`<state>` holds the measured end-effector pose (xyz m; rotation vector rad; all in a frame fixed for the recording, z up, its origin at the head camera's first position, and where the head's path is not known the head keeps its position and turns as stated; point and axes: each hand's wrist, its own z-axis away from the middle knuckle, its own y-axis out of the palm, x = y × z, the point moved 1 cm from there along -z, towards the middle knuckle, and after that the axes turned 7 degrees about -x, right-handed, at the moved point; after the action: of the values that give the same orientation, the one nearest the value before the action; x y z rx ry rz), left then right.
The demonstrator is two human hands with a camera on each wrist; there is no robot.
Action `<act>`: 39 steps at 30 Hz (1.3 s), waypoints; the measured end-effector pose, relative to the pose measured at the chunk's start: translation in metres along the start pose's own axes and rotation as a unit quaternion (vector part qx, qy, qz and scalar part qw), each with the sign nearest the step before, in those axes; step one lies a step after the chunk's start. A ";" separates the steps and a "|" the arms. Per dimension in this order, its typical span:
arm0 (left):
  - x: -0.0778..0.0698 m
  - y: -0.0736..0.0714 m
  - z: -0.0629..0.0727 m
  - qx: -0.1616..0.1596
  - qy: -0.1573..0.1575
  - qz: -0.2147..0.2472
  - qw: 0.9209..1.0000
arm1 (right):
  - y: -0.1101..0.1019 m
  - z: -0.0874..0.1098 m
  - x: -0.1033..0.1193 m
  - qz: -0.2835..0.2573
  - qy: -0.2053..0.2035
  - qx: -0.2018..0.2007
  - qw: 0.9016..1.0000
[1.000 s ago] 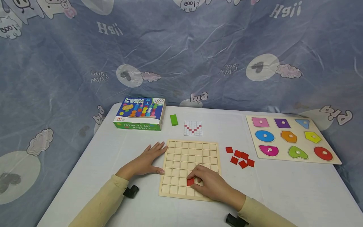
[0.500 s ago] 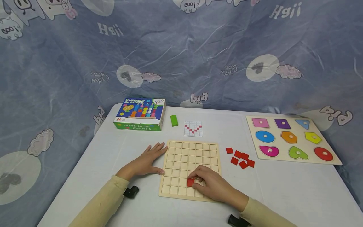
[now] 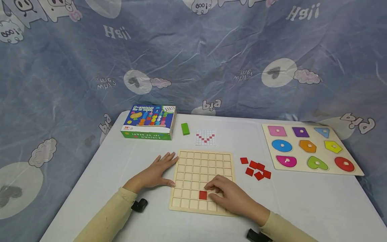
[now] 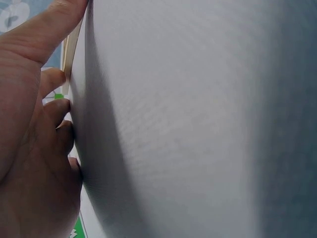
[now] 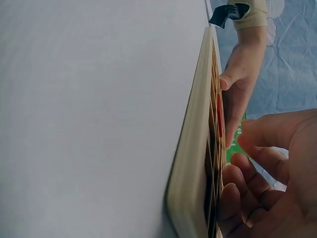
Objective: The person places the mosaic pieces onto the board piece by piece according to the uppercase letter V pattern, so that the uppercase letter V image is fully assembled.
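A wooden grid board [image 3: 193, 168] lies on the white table, one red square tile [image 3: 203, 195] seated in a cell of its second row from the front. My left hand [image 3: 154, 172] is spread flat on the table, thumb and index fingertips at the board's left edge. Over the board's front right part, just right of that tile, is my right hand [image 3: 231, 195], its fingers loosely bent and nothing between thumb and index finger. In the right wrist view, the tile [image 5: 219, 116] shows as a thin red strip. Several loose red tiles [image 3: 249, 171] lie right of the board.
Behind the board lies a small card [image 3: 205, 137] printed with a red V pattern on a grid. Beside it are a green block [image 3: 185, 129] and a bead-set box [image 3: 148, 122]. A shape puzzle board [image 3: 291, 134] with knobbed pieces lies at the right.
My right hand has let go of the red tile and drawn back slightly to the right, leaving the tile fully visible in its cell. The left hand stays put.
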<state>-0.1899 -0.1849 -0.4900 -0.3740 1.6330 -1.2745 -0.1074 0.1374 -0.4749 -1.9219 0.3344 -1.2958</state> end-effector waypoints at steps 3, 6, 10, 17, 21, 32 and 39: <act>0.001 0.000 0.000 -0.001 0.001 0.001 1.000 | -0.002 0.002 -0.002 0.002 0.001 -0.002 1.000; 0.002 0.001 0.000 -0.001 0.004 0.000 1.000 | -0.006 0.003 -0.005 -0.001 0.003 -0.007 1.000; 0.002 0.002 0.000 -0.003 0.006 -0.001 1.000 | -0.011 0.006 -0.009 -0.003 0.003 -0.019 1.000; 0.001 0.000 0.000 -0.003 0.005 0.000 1.000 | -0.026 0.009 -0.016 0.014 0.015 -0.033 0.999; 0.000 0.000 0.000 -0.002 0.007 0.001 1.000 | -0.036 0.010 -0.021 0.034 0.041 -0.044 0.998; -0.002 -0.002 0.001 -0.001 0.005 0.002 1.000 | -0.059 0.016 -0.038 0.073 0.067 -0.079 0.992; -0.002 -0.001 0.001 0.000 0.003 0.002 1.000 | -0.072 0.021 -0.055 0.093 0.068 -0.101 0.988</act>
<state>-0.1885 -0.1847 -0.4877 -0.3668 1.6388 -1.2723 -0.1278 0.2271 -0.4634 -1.9172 0.7223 -1.3110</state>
